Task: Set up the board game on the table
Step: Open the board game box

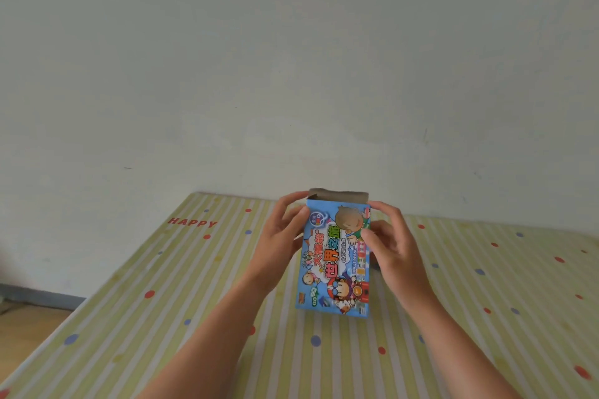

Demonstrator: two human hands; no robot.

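Counter (136, 317): striped, dotted cloth, lower frame. Game box (334, 256): blue, upright at centre, top flap open, held between both hands. Left hand (282, 233) grips its left edge; right hand (389, 243) its right edge.

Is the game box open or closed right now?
Open. The game box has its top flap lifted, plain brown inside showing.

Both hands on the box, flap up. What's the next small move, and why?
Likely tip the game box toward the table and slide its contents out: the top flap already stands open, and the left hand and right hand grip its upper sides, holding it upright.
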